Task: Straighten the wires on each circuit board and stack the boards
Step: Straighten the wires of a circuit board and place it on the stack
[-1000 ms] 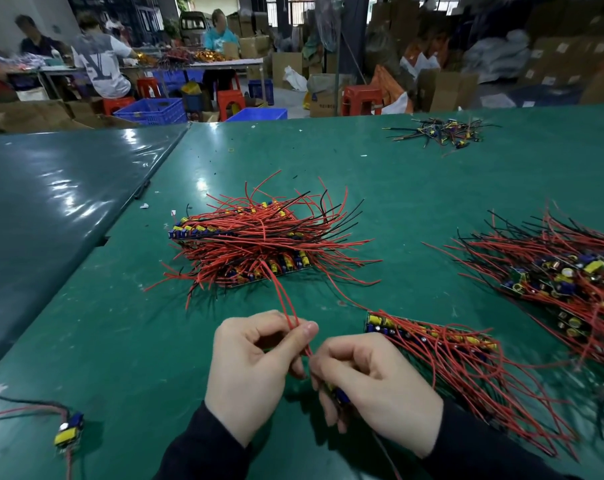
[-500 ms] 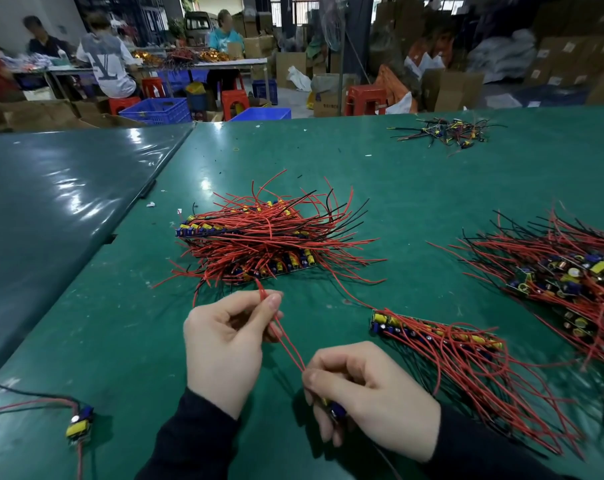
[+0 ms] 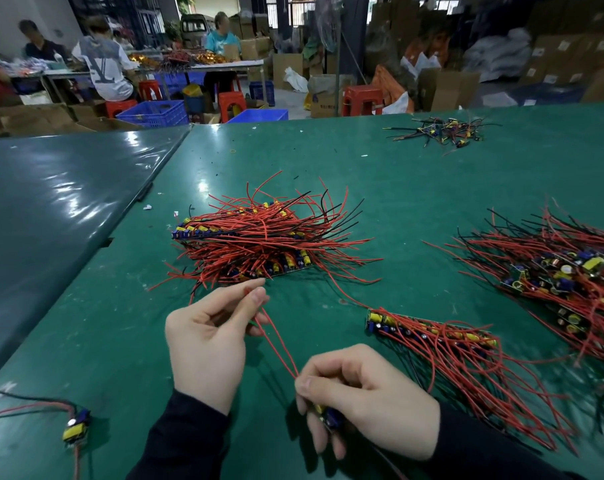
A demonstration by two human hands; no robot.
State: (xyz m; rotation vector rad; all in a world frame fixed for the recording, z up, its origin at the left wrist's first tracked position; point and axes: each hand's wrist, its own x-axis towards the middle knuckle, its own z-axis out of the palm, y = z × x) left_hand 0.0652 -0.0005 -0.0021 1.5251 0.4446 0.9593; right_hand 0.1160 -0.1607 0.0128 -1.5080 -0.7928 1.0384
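My right hand (image 3: 366,400) grips a small circuit board (image 3: 331,418), mostly hidden under the fingers, with a blue and yellow part showing. Two red wires (image 3: 276,341) run from it up and left to my left hand (image 3: 207,337), which pinches their far ends between thumb and forefinger. A neat row of boards (image 3: 432,332) with combed red wires lies just right of my hands. A bigger stacked heap of boards (image 3: 259,240) lies beyond my left hand. A loose tangled pile of boards (image 3: 567,275) lies at the right edge.
All of it rests on a green table (image 3: 414,188). A single board (image 3: 75,426) with red and black wires lies at the near left. A small cluster of parts (image 3: 442,131) sits at the far right. A second darker table (image 3: 51,209) adjoins on the left. People work at benches behind.
My left hand has slid up and left along the red wires, away from my right hand, drawing them out taut. My right hand stays low, holding the board.
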